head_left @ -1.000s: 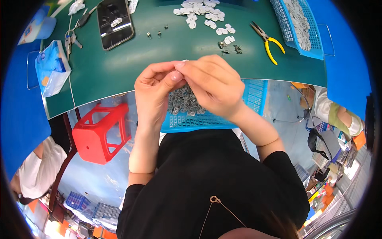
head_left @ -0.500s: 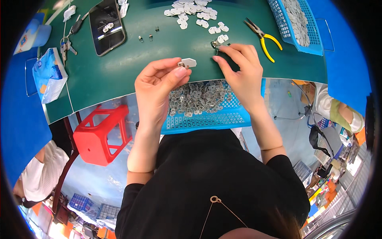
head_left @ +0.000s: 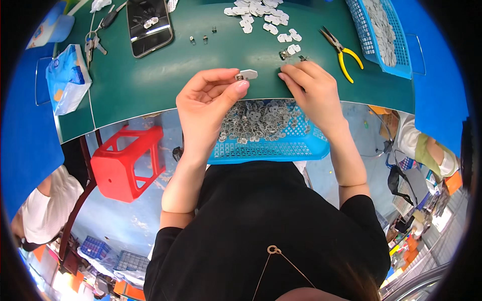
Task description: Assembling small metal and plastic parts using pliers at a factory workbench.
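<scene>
My left hand pinches a small white plastic plate with a dark metal piece at its lower edge, held up above the green table. To its right, my right hand rests low over the table with thumb and fingertips pressed together. Whatever sits between those fingertips is hidden or too small to name. Just beyond them lie a small metal part and a pair of white plates. Under my hands, a blue basket full of small clear-and-metal parts sits by my lap.
Yellow-handled pliers lie right of my hands, beside a blue basket of white pieces. More white plates are spread at the back. Several tiny metal parts, a phone, keys and a tissue pack occupy the left.
My right thumb and fingers have closed together; they were apart around a small dark part, which no longer shows there. My left hand keeps its plate. The whole view has shifted slightly.
</scene>
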A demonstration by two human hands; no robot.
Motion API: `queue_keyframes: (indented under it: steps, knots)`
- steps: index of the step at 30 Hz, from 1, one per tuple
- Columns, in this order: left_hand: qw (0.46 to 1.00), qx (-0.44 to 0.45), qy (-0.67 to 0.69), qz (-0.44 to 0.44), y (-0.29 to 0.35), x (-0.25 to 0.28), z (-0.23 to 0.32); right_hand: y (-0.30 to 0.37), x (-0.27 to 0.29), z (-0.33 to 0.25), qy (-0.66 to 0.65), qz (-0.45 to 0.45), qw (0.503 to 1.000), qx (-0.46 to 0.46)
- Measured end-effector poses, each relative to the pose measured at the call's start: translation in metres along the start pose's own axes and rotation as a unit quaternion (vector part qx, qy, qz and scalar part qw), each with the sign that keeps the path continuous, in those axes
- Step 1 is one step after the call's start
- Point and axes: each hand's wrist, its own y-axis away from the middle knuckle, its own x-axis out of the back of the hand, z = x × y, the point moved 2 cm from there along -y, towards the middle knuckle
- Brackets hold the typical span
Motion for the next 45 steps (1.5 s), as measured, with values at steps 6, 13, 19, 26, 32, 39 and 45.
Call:
queue_keyframes:
  steps: [6, 13, 19, 26, 32, 39, 45]
  knots:
    - [1.000, 0.001, 0.007, 0.007, 0.000, 0.003, -0.002, -0.004, 0.008, -0.007, -0.109, 0.026, 0.993, -0.028]
    - [1.000, -0.021, 0.019, 0.014, 0.006, -0.006, -0.006, -0.001, -0.012, -0.041, -0.378, 0.156, 0.908, -0.090]
    - [0.997, -0.051, 0.054, 0.003, 0.009, -0.009, -0.008, -0.004, -0.025, -0.046, -0.365, 0.208, 0.904, -0.086]
    - [0.992, -0.107, 0.067, -0.006, 0.009, -0.013, -0.008, -0.008, -0.025, -0.053, -0.219, 0.268, 0.938, 0.001]
    - [0.991, -0.125, 0.052, -0.004, 0.011, -0.014, -0.006, -0.010, -0.026, -0.054, -0.212, 0.281, 0.936, 0.010]
    - [0.992, -0.119, 0.046, 0.014, 0.009, -0.008, -0.009, -0.012, -0.030, -0.048, -0.409, 0.199, 0.888, -0.074]
    - [0.988, -0.119, 0.095, 0.005, 0.008, -0.009, -0.009, -0.007, -0.022, -0.049, -0.500, 0.153, 0.845, -0.110]
